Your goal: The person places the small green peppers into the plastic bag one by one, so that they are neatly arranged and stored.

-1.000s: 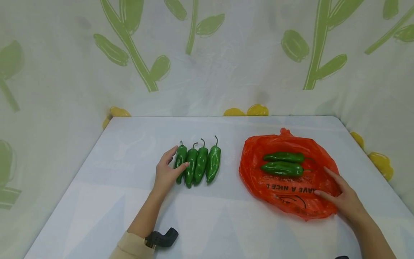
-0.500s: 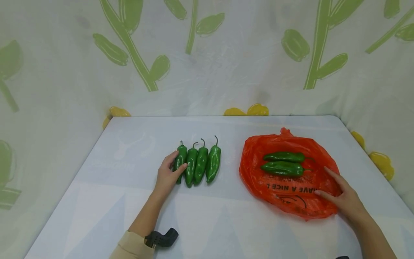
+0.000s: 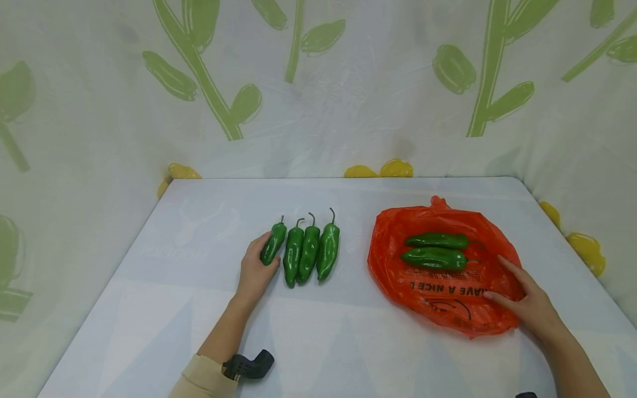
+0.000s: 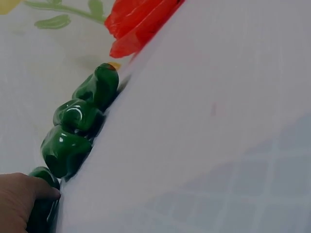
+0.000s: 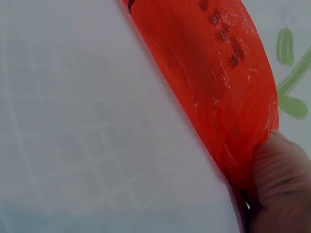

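At the left of the pepper row, my left hand (image 3: 256,273) pinches a green chili pepper (image 3: 274,243) between thumb and fingers. This pepper now leans, its stem end tipped to the right. Three more green peppers (image 3: 309,254) lie side by side just right of it, stems pointing away. My right hand (image 3: 534,304) rests on the right side of a red plastic bag (image 3: 388,282), thumb and fingers spread apart and fairly straight. In the right wrist view my thumb (image 5: 279,165) lies against the bag's film (image 5: 204,82). Two green peppers (image 3: 435,258) lie on the bag, stems toward the right hand.
The white table (image 3: 199,221) meets a pale curtain (image 3: 358,110) printed with green leaves at its far edge. A black strap with a curved black piece (image 3: 254,366) sits on my left wrist. Between the pepper row and the bag lies a strip of bare tabletop.
My left thumb and fingers have closed round the leftmost pepper, which has tilted and shifted away from its neighbours. The right hand and the bag stay where they were.
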### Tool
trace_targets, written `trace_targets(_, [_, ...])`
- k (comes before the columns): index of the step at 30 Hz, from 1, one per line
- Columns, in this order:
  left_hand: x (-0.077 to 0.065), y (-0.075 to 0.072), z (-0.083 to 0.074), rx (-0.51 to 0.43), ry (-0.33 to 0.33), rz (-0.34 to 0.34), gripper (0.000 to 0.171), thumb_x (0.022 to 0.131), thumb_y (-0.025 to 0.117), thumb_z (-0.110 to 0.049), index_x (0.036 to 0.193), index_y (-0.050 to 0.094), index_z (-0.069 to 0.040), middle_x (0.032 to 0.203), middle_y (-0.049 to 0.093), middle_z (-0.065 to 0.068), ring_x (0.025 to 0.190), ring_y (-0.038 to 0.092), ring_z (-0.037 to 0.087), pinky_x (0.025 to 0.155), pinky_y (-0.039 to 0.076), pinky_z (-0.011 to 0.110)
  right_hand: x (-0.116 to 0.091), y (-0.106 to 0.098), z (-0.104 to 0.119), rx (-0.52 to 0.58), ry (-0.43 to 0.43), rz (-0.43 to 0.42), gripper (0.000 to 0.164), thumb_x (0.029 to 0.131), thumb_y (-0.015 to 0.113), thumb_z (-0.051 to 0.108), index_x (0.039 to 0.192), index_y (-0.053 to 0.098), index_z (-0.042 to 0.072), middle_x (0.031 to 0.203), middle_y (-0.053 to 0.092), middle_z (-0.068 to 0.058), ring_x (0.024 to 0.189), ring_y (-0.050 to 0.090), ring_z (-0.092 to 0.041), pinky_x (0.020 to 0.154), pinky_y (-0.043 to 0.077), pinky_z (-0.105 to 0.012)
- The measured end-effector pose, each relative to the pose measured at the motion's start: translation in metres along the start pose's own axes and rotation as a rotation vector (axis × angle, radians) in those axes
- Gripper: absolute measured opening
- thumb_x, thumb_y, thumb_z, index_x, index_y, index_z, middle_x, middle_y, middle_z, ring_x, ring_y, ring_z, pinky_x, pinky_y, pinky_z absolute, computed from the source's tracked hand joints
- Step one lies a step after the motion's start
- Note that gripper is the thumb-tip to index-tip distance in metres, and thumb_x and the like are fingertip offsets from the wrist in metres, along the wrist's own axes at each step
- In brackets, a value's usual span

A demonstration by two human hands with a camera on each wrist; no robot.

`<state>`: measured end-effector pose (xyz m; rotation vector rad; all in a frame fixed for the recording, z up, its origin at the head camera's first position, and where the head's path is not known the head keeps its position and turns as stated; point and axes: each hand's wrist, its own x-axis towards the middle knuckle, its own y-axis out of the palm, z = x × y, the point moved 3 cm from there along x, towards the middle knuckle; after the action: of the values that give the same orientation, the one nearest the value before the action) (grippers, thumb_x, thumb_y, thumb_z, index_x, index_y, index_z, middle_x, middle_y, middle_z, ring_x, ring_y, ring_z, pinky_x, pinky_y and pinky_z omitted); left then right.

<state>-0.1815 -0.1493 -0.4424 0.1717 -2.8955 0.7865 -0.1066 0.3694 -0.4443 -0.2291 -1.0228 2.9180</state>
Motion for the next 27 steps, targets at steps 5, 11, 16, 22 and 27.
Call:
trace_targets(5, [-0.001,-0.002,0.002,0.012,-0.018,-0.027,0.054,0.086,0.06,-0.001,0.138,0.045,-0.003,0.136,0.048,0.016,0.128,0.044,0.032,0.105,0.037,0.046,0.0,0.001,0.0,0.007,-0.005,-0.003,0.09,0.088,0.067,0.033,0.153,0.006,0.023,0.154,0.005,-0.028,0.138,-0.001,-0.05,0.101,0.012,-0.072])
trace_targets(11, [0.0,-0.003,0.002,-0.004,-0.004,-0.075,0.053,0.086,0.061,-0.001,0.136,0.048,-0.003,0.134,0.051,0.017,0.126,0.046,0.032,0.104,0.038,0.045,-0.001,0.0,0.0,0.022,-0.015,-0.007,0.089,0.087,0.067,0.031,0.153,0.007,0.025,0.155,0.004,-0.027,0.139,-0.002,-0.049,0.102,0.008,-0.071])
trace_targets(16, [-0.001,-0.005,0.0,-0.034,0.017,-0.109,0.051,0.084,0.062,0.0,0.134,0.05,-0.002,0.133,0.052,0.017,0.125,0.047,0.032,0.104,0.039,0.045,0.0,-0.002,0.001,-0.007,-0.013,-0.007,0.09,0.087,0.067,0.035,0.153,0.006,0.026,0.154,0.004,-0.028,0.138,-0.001,-0.051,0.1,0.013,-0.072])
trace_targets(22, [-0.001,-0.005,-0.006,-0.085,-0.001,-0.144,0.052,0.084,0.064,-0.001,0.134,0.051,-0.005,0.134,0.052,0.014,0.126,0.047,0.031,0.104,0.039,0.046,0.001,-0.003,0.0,-0.003,-0.01,-0.006,0.089,0.088,0.067,0.033,0.153,0.006,0.027,0.154,0.004,-0.029,0.138,0.0,-0.051,0.1,0.013,-0.072])
trace_targets(27, [-0.002,-0.008,-0.015,-0.15,-0.007,-0.171,0.052,0.083,0.067,-0.001,0.133,0.053,-0.008,0.133,0.054,0.013,0.124,0.048,0.03,0.102,0.04,0.047,0.0,-0.001,-0.001,0.008,-0.008,-0.005,0.089,0.088,0.067,0.032,0.153,0.007,0.028,0.154,0.004,-0.028,0.138,-0.001,-0.05,0.101,0.011,-0.071])
